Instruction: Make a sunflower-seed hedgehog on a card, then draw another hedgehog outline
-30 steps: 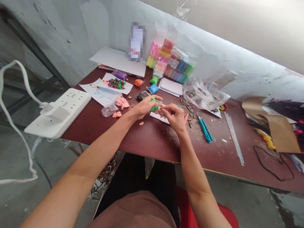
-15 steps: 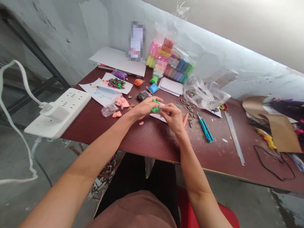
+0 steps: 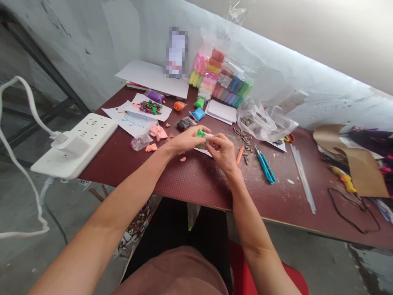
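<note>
Well left of the grip sits a white power strip (image 3: pixel 98 130) with a plug (image 3: pixel 66 145) in it and a white cable (image 3: pixel 31 98) looping away. Well right lie a yellow glue gun (image 3: pixel 347 181) and curled brown paper (image 3: pixel 367 172); a red seat (image 3: pixel 244 270) shows below, toward the right.

The left hand (image 3: pixel 186 140) has green clay (image 3: pixel 200 133) in its grip, and the right hand (image 3: pixel 223 149) has bent fingers just beside it. Blue snips (image 3: pixel 266 167) lie near brown seeds (image 3: pixel 241 134) on the dark red worktop (image 3: pixel 190 182).
</note>
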The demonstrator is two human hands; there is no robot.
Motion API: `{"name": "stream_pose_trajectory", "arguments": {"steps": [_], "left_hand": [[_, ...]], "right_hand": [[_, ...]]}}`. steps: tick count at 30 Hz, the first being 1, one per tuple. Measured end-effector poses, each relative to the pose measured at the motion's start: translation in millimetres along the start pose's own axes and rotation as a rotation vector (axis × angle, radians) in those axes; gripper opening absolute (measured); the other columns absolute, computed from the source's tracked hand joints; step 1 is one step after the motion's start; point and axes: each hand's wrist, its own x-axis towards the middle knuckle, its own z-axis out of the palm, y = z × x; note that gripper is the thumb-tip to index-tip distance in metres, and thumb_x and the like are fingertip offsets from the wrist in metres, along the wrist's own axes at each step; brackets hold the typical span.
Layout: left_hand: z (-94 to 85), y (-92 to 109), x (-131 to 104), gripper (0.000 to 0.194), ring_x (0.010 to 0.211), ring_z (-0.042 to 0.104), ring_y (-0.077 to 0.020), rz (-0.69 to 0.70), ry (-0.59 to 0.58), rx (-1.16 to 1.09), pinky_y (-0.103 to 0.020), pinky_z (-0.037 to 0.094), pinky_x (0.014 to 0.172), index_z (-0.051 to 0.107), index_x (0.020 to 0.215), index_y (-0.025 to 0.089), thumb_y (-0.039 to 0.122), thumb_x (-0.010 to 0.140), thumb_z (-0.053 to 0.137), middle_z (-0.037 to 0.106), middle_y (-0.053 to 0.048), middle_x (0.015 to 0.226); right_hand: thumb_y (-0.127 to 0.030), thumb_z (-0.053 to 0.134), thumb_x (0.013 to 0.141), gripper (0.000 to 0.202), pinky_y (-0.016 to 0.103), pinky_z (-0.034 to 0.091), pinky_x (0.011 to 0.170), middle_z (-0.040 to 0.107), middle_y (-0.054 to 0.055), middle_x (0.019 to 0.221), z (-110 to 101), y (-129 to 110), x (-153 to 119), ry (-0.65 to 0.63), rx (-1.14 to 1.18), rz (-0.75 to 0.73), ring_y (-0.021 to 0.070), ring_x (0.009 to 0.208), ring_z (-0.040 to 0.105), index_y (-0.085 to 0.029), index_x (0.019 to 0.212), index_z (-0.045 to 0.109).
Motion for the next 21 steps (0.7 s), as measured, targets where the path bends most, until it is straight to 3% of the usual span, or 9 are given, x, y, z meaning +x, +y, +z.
{"name": "stream_pose_trajectory", "arguments": {"steps": [6,11,15,21], "left_hand": [[-2.3,3.5,-1.8,0.054,0.113,0.065,-0.0227,-0.001,-0.064,0.026,-0.033,0.053,0.094,0.056,0.137,0.015,0.019,0.083,0.056,0.07,-0.012,0.124],[-1.3,-4.9,3.3,0.062,0.125,0.06,-0.0251,0.069,-0.072,-0.056,-0.037,0.048,0.105,0.055,0.136,0.015,0.015,0.074,0.055,0.063,-0.014,0.139],[1.3,-8.1,5.4,0.062,0.126,0.059,-0.0258,0.074,-0.061,-0.078,-0.039,0.047,0.105,0.055,0.136,0.014,0.016,0.075,0.057,0.062,-0.015,0.139],[1.5,0.6,1.7,0.053,0.12,0.06,-0.0236,0.029,-0.014,-0.115,-0.035,0.047,0.101,0.056,0.133,0.012,0.021,0.081,0.064,0.06,-0.015,0.14]], "right_hand": [[-0.03,0.064,0.09,0.019,0.029,0.042,0.068,0.058,0.0,0.075,-1.4,4.4,1.0,-0.067,0.146,0.026,0.0129,0.065,0.047,-0.021,0.081,0.078],[-0.024,0.073,0.083,0.008,0.028,0.039,0.065,0.05,-0.003,0.071,6.4,11.3,2.7,-0.003,0.222,0.037,0.0118,0.063,0.043,-0.021,0.088,0.078],[-0.018,0.071,0.082,0.003,0.028,0.038,0.064,0.05,-0.004,0.072,9.9,8.8,2.7,0.014,0.176,0.015,0.0118,0.063,0.042,-0.02,0.081,0.072],[-0.021,0.066,0.085,0.015,0.029,0.04,0.068,0.056,0.0,0.075,8.6,2.9,2.2,-0.011,0.058,-0.005,0.0147,0.069,0.048,-0.021,0.073,0.058]]}}
